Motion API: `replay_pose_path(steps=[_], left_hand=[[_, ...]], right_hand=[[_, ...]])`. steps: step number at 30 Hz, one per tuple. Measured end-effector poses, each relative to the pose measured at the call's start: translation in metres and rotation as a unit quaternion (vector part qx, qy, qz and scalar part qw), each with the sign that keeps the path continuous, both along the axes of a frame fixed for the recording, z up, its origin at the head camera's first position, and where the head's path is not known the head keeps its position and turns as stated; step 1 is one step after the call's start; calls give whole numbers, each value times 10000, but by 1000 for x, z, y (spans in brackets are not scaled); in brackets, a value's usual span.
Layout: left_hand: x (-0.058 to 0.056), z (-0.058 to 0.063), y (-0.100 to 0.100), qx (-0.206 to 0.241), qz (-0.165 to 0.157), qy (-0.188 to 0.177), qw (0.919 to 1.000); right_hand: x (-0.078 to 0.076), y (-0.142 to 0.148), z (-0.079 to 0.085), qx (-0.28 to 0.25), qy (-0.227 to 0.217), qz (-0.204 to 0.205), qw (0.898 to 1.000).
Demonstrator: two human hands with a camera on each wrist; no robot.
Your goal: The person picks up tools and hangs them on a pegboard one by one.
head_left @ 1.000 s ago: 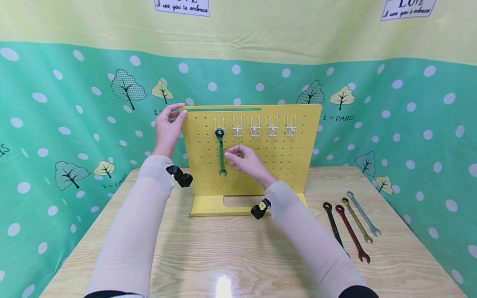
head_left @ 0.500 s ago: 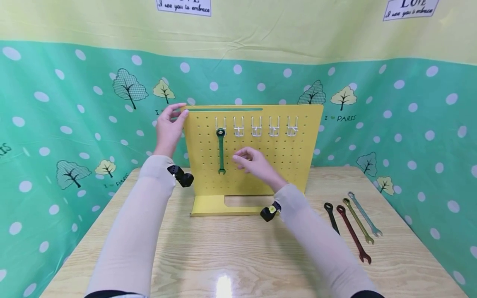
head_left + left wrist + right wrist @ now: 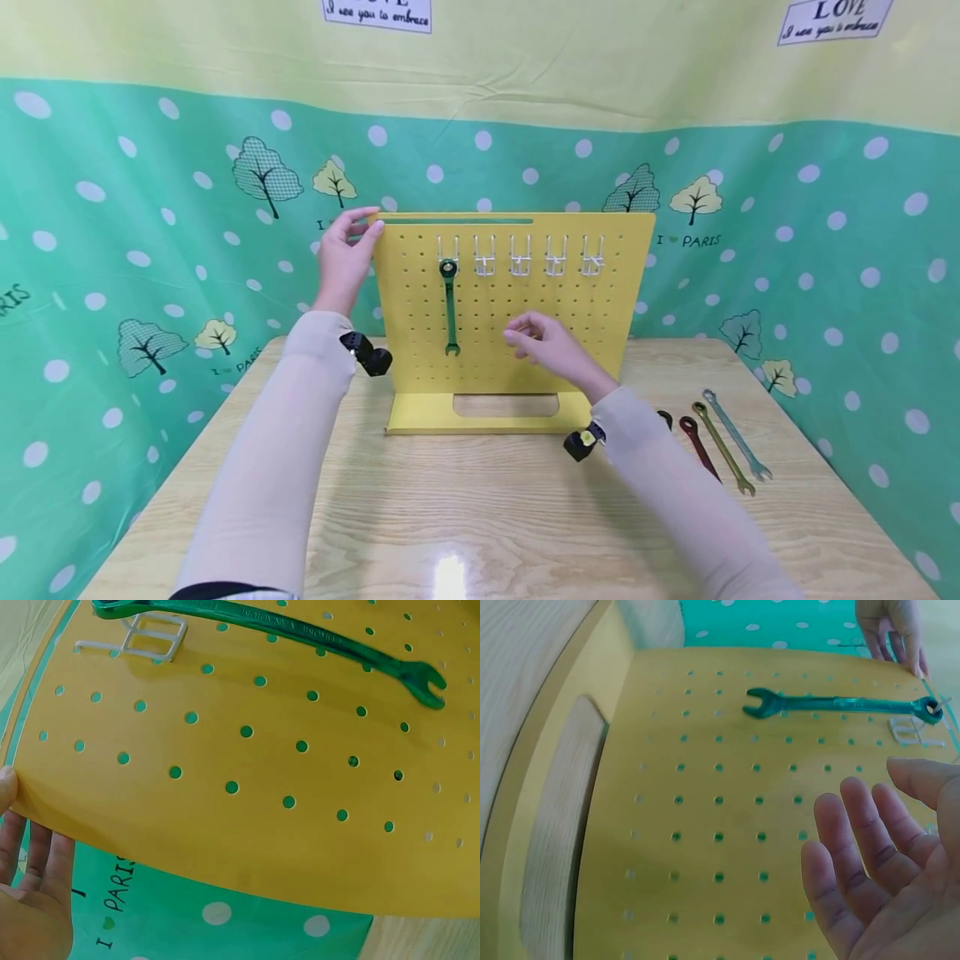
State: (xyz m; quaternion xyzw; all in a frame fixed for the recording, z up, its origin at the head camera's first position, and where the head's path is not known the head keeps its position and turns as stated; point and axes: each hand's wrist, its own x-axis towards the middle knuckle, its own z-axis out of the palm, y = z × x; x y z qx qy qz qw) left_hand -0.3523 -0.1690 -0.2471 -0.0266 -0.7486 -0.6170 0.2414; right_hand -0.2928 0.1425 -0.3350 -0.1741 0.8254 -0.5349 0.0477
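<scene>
A yellow pegboard (image 3: 510, 358) stands upright on its base, with a row of white wire hooks (image 3: 520, 257) near the top. From the leftmost hook hangs a green combination wrench (image 3: 451, 312), ring end up and open jaw down. My left hand (image 3: 347, 260) pinches the board's upper left corner, thumb in front and fingers behind, as the left wrist view also shows. My right hand (image 3: 551, 343) is in front of the board, right of the green wrench, holding nothing; its fingers (image 3: 844, 832) are loosely bent in the right wrist view.
On the table's right side lie a teal wrench (image 3: 737, 435), a gold wrench (image 3: 723, 447), a red wrench (image 3: 699, 448) and a dark wrench (image 3: 666, 418); my right sleeve partly covers the last two. A green dotted curtain (image 3: 825, 250) hangs behind the wooden table (image 3: 405, 500).
My right hand has moved right and slightly down, away from the hanging green wrench. Its sleeve now covers more of the dark and red wrenches. My left hand keeps its hold on the board.
</scene>
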Motion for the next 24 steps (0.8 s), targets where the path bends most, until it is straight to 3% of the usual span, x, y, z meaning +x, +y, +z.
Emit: replay_pose_path(steps=[7, 24], left_hand=[[1, -1, 0, -70, 33, -9, 10000], [1, 0, 2, -25, 8, 64, 10000]], right_hand=[[7, 31, -9, 480, 99, -128, 9987], [36, 107, -32, 998, 17, -328, 9945]])
